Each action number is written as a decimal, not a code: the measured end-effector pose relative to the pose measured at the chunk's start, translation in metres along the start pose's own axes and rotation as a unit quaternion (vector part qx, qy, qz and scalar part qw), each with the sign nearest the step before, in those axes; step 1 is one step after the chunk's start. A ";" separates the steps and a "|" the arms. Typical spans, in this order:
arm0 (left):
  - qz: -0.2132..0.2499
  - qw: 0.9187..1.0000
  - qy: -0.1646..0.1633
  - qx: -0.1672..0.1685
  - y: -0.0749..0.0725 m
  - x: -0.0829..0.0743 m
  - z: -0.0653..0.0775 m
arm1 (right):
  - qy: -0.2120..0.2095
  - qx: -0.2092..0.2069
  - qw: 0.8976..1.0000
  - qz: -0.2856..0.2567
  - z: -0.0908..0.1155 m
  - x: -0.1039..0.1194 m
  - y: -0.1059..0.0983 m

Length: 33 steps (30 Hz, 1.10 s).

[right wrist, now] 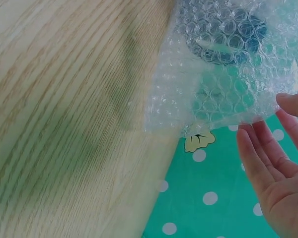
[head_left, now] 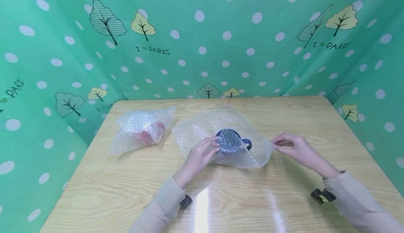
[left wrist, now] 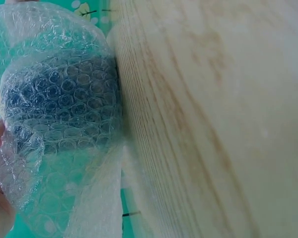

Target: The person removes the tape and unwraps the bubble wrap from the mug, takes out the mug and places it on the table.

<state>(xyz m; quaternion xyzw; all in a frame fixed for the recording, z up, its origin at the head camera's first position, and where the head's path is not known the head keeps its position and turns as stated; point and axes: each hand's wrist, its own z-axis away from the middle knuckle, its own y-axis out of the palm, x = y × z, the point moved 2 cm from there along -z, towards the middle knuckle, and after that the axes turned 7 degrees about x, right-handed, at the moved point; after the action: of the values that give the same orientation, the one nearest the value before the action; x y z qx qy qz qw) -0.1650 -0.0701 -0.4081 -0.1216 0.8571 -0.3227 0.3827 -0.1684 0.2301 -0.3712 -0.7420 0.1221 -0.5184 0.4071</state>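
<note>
Blue mug [head_left: 229, 141] sits near the middle of the table, on a sheet of bubble wrap [head_left: 197, 129]. Handle [head_left: 248, 144] points to my right. Near flap of the wrap is folded up over the mug; its dark rim and the handle show beyond the flap edge, and the rest is seen through the clear bubbles. The far part of the sheet lies spread behind and to the left of the mug.

My left hand [head_left: 199, 154] is at the mug's left side, fingers and thumb touching the wrap there; can't tell whether they pinch it or only press. My right hand [head_left: 296, 151] pinches the wrap's right corner between thumb and fingers, corner lifted off the wood, just right of the handle; the right wrist view shows the same film edge at the fingertips.

Off to the left, apart from the sheet: a bubble-wrapped bundle [head_left: 143, 122] with something red inside, contents too blurred to name. Both lie on the wood-grain table [head_left: 104, 187], light glare toward the front. Beige sleeves [head_left: 162, 199] on both my arms, a black device [head_left: 322, 196] at each wrist. Green cloth [head_left: 214, 64] behind and at the sides: white dots, trees, "I PARIS" print.
</note>
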 end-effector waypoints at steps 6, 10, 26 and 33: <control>-0.001 1.000 -0.006 0.004 0.000 -0.001 0.000 | 0.005 0.005 1.000 0.016 0.002 -0.003 -0.002; 0.002 1.000 -0.013 0.008 -0.001 -0.002 0.000 | -0.001 0.007 1.000 0.017 0.003 -0.004 -0.001; -0.001 1.000 -0.009 0.002 0.000 -0.001 0.000 | 0.012 0.014 0.999 0.039 0.007 -0.002 -0.006; 0.000 1.000 -0.016 0.006 -0.001 -0.001 0.000 | 0.012 0.022 0.998 0.060 0.009 0.002 -0.014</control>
<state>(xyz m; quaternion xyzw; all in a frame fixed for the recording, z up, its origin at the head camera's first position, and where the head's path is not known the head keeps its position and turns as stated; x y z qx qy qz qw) -0.1644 -0.0700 -0.4070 -0.1243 0.8490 -0.3259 0.3969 -0.1628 0.2420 -0.3612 -0.7180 0.1597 -0.5041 0.4526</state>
